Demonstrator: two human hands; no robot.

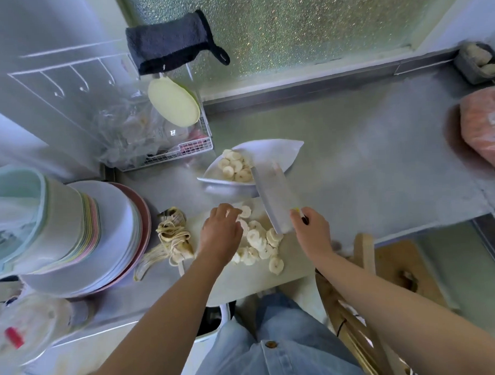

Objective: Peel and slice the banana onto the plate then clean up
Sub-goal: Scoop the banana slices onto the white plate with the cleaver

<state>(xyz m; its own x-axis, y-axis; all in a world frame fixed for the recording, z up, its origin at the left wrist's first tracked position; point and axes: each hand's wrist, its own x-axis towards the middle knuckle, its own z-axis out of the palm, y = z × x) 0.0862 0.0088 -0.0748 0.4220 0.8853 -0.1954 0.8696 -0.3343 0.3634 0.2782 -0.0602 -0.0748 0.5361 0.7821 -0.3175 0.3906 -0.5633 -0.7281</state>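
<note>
Daylight glows through the frosted window (305, 31) behind a steel counter (366, 155). A dark mitt (174, 41) hangs before the pane, a wire rack (194, 145) sits left, and a wooden chair (395, 263) stands lower right.

The person wears light blue denim clothing (289, 359) with a round brown button (271, 344), forearms (171, 302) bare.
</note>
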